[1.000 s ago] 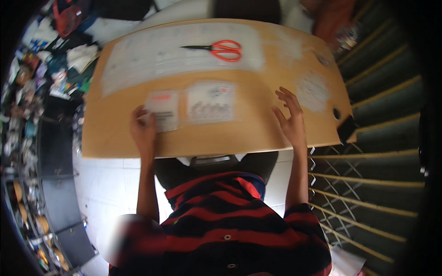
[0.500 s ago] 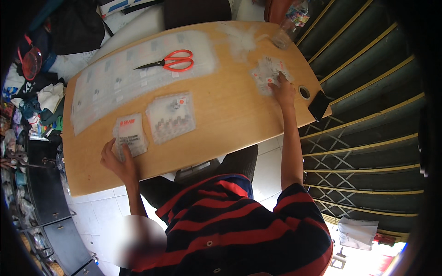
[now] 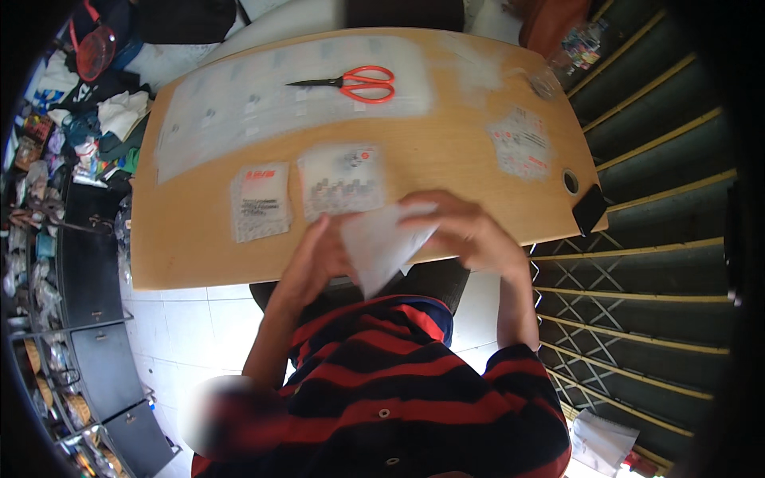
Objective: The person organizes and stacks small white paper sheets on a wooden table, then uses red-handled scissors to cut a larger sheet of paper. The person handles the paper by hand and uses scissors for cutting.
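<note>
Here, both of your hands are raised just in front of the near edge of the wooden table [image 3: 199, 255], gripping one small translucent white packet [image 3: 381, 243] between them. Your left hand [image 3: 315, 259] closes on the packet's left edge with fingers curled and the thumb on top; your right hand [image 3: 466, 231] pinches its upper right corner, the fingers folded over the sheet. The packet hangs tilted, one corner pointing down toward your striped shirt [image 3: 382, 382], and it overlaps the table's near edge from this view; whether it touches the wood cannot be told. Just beyond your left hand, near the near edge, lie two flat stacks of printed packets: a smaller one with a red band [image 3: 259, 201] to the left and a larger square one [image 3: 343, 179] just beside it, apart but close. A long translucent strip of joined packets [image 3: 239, 103] runs along the far edge, and red-handled scissors [image 3: 358, 82] rest on it, blades pointing toward the left edge. Toward the right edge lies a further loose heap of printed packets [image 3: 522, 143], well apart from your hands. A round cable hole [image 3: 570, 182] and a dark phone-like object [image 3: 590, 209] sit at the near right corner.
</note>
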Demonstrator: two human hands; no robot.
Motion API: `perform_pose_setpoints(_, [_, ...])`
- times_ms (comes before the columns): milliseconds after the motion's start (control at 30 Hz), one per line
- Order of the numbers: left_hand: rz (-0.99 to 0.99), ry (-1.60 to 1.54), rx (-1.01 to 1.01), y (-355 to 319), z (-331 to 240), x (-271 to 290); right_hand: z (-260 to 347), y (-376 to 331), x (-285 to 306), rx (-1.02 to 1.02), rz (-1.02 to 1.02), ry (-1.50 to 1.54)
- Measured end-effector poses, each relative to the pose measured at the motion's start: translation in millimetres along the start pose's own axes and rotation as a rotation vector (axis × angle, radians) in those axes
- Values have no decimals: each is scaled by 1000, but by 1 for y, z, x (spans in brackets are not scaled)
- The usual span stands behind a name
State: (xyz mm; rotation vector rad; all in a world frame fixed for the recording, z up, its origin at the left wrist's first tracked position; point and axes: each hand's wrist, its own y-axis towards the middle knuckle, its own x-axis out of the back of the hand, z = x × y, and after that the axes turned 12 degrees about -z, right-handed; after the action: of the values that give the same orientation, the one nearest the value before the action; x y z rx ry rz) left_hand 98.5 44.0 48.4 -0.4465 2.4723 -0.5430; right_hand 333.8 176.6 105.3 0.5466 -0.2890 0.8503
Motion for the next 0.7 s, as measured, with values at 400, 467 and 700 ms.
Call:
perform_pose_setpoints(400, [-235,114,-362,21,2,12,-41,7,-69,-498,-368,615])
perform_pose_setpoints(467, [-290,203,-471,29,-3,10,-52,17,-70,-571,-428,606])
perform_pose_setpoints(700, [-393,274,-695,72,-7,-1,-82,65,-74,-513,-600,294])
